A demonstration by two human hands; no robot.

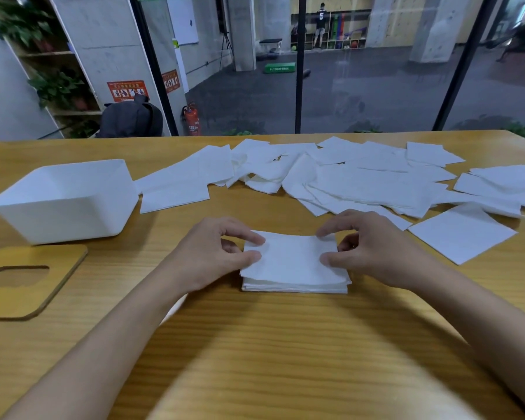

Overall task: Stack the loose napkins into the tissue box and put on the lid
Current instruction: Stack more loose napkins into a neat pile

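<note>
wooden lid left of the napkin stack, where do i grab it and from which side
The wooden lid lies flat on the table, so fingers cannot easily get under it. Probably best: from above, pinch the strip between its cutout and right edge, with a finger in the cutout and the thumb on the outer edge.

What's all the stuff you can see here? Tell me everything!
tissue box: one, white, open, table's left.
lid: one, wooden with a hole, in front of the box.
napkin stack: one, white, centre front.
loose napkins: many, white, scattered across the far table.
table: one, wooden.
backpack: one, dark, beyond the table, left.
fire extinguisher: one, red, beside the backpack.
left hand: pinches the stack's left edge.
right hand: pinches its right edge.
</note>
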